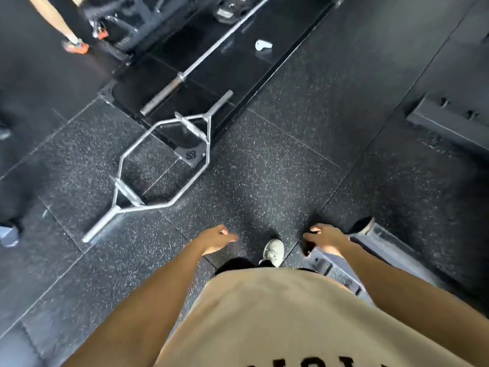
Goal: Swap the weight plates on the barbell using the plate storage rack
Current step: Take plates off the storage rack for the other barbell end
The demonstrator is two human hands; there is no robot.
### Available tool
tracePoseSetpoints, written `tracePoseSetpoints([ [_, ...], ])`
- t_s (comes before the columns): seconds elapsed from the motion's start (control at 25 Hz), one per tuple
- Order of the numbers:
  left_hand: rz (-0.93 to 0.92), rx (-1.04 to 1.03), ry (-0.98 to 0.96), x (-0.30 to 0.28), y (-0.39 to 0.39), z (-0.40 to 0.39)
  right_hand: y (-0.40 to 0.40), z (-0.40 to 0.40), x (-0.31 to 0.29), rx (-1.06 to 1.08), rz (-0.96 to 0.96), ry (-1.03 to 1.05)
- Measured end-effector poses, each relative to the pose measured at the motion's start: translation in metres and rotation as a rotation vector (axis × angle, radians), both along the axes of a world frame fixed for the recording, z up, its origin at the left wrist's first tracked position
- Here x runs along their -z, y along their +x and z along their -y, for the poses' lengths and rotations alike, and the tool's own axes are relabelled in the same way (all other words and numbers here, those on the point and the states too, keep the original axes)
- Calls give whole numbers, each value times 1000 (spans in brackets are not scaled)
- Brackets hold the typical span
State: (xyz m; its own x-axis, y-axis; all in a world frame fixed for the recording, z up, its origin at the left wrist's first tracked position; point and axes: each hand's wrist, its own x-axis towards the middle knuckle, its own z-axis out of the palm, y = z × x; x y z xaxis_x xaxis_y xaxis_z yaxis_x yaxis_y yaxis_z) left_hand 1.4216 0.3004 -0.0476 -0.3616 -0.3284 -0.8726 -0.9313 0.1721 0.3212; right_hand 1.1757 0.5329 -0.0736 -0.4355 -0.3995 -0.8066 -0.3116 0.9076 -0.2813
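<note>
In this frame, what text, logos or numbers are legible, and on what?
No word or number can be read.
Dark emblem, no letters: on the black plate of the hex bar.
Black lettering at the beige shirt's bottom edge: cut off, unreadable.

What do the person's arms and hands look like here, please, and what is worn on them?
Both arms are bare from the frame edge down: no sleeves, gloves, watch or wristbands show on the left hand or right hand. The only upper clothing visible is a beige shirt with dark lettering at its lower edge.
</note>
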Motion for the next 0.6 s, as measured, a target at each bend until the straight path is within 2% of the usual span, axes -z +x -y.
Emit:
tracePoseSetpoints([
  [0.24,-41,-22,-20,-5,-137,139,-128,116,-7,0,-22,50],
  [0.44,-43,103,-24,17,-270,271,-230,226,12,159,7,62],
  [0.6,-61,251,-59,1,-388,373,-314,311,-7,284,-31,22],
])
